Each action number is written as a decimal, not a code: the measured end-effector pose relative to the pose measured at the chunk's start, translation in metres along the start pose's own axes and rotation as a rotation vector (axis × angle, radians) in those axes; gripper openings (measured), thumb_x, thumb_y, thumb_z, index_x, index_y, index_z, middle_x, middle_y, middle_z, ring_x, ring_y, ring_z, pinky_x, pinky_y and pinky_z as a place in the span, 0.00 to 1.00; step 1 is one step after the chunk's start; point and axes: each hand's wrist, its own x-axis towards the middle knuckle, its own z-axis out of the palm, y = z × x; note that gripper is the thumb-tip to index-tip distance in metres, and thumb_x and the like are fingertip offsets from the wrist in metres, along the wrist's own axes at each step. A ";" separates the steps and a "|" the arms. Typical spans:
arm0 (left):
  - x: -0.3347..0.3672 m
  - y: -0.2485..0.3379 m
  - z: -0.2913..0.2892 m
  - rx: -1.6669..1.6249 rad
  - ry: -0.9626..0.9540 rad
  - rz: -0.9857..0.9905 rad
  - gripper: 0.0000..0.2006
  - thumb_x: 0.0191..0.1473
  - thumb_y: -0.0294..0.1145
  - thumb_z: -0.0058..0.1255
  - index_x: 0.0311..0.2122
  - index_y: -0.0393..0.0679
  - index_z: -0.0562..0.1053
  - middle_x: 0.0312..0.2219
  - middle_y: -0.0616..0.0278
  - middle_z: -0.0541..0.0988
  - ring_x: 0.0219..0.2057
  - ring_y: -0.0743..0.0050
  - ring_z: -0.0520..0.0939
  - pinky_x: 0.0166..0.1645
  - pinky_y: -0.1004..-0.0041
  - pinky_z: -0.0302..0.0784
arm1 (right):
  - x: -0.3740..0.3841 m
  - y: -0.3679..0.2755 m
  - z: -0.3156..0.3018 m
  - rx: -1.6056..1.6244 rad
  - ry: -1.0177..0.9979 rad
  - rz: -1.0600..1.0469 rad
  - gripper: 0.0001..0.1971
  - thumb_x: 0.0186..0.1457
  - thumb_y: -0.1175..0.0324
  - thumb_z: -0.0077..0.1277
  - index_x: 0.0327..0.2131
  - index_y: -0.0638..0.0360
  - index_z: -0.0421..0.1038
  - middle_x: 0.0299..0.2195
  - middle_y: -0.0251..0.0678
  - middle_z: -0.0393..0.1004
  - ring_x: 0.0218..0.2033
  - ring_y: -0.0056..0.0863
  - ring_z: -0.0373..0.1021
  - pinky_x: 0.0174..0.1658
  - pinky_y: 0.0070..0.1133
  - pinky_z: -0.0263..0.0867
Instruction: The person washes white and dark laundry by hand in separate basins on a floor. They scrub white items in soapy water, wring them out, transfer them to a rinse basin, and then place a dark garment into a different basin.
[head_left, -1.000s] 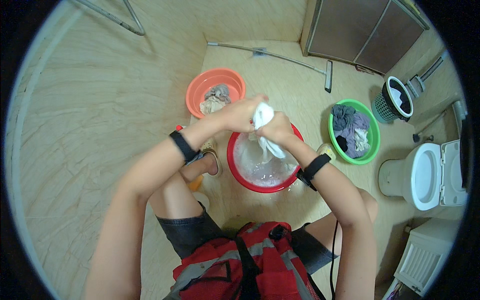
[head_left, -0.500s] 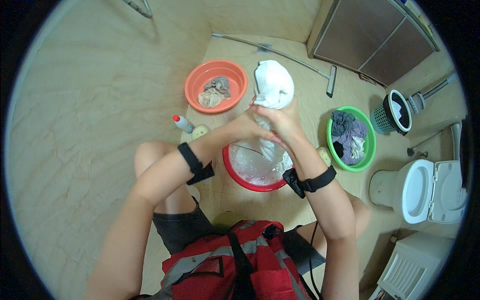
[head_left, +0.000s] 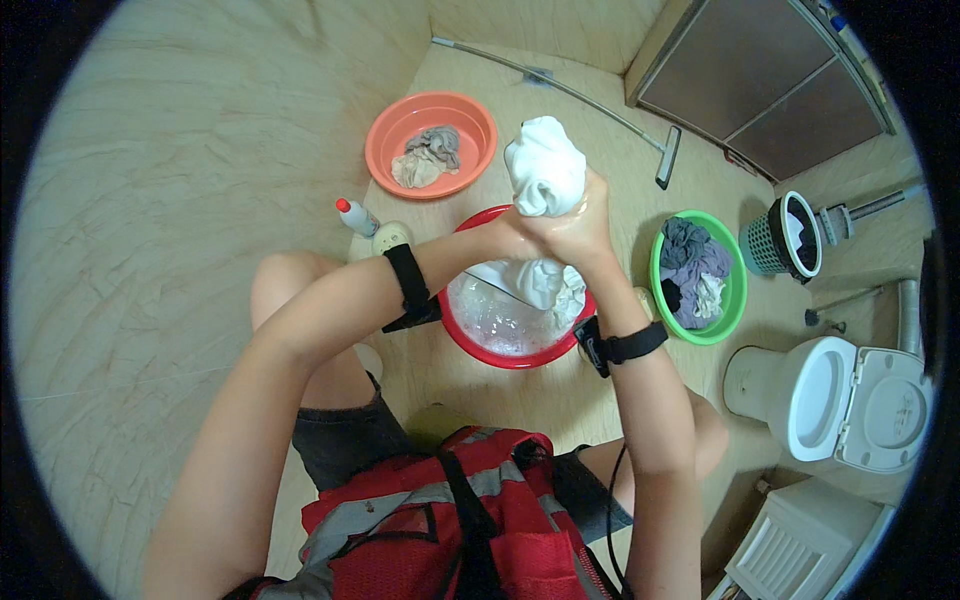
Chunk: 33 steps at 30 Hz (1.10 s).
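Both my hands are wrapped round a wet white cloth (head_left: pixel 547 165), close together above a red basin (head_left: pixel 518 362). My left hand (head_left: pixel 515 238) grips it from the left, with its fingers partly hidden behind the other hand. My right hand (head_left: pixel 582 228) clasps it from the right. A bunched, twisted end sticks up beyond my hands, and the rest hangs below them over the basin. Sudsy water (head_left: pixel 500 318) fills the basin, and white fabric shows at its right side. A dark line crosses the water under my hands; I cannot tell what it is.
An orange basin (head_left: pixel 378 170) with grey and beige cloths stands far left, near a red-capped white bottle (head_left: pixel 357 217). At right are a green basin (head_left: pixel 738 300) of laundry, a waste basket (head_left: pixel 765 245) and a toilet (head_left: pixel 822 385). A floor squeegee (head_left: pixel 600 122) lies at the back.
My hands have drawn closer together round the white cloth, and its upper end is more tightly bunched and twisted. The view has shifted slightly.
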 end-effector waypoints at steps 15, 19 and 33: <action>0.007 0.033 0.004 -0.373 0.372 -0.074 0.28 0.37 0.26 0.59 0.47 0.36 0.64 0.42 0.58 0.71 0.43 0.72 0.72 0.47 0.73 0.68 | -0.061 0.049 0.017 0.165 0.021 0.191 0.44 0.30 0.66 0.67 0.51 0.66 0.53 0.44 0.41 0.65 0.47 0.32 0.63 0.50 0.26 0.60; 0.011 0.043 0.013 -0.180 0.485 -0.128 0.33 0.31 0.30 0.63 0.46 0.33 0.64 0.41 0.55 0.72 0.41 0.70 0.73 0.46 0.72 0.69 | -0.070 0.071 0.026 0.193 -0.037 0.356 0.35 0.36 0.70 0.63 0.49 0.65 0.57 0.45 0.38 0.66 0.46 0.28 0.65 0.48 0.25 0.62; 0.012 0.036 0.014 -0.339 0.444 -0.028 0.28 0.34 0.40 0.66 0.39 0.32 0.70 0.33 0.58 0.75 0.37 0.71 0.76 0.44 0.74 0.70 | -0.042 0.050 0.021 -0.176 0.338 0.443 0.16 0.35 0.70 0.57 0.31 0.70 0.71 0.27 0.43 0.75 0.30 0.32 0.73 0.35 0.26 0.67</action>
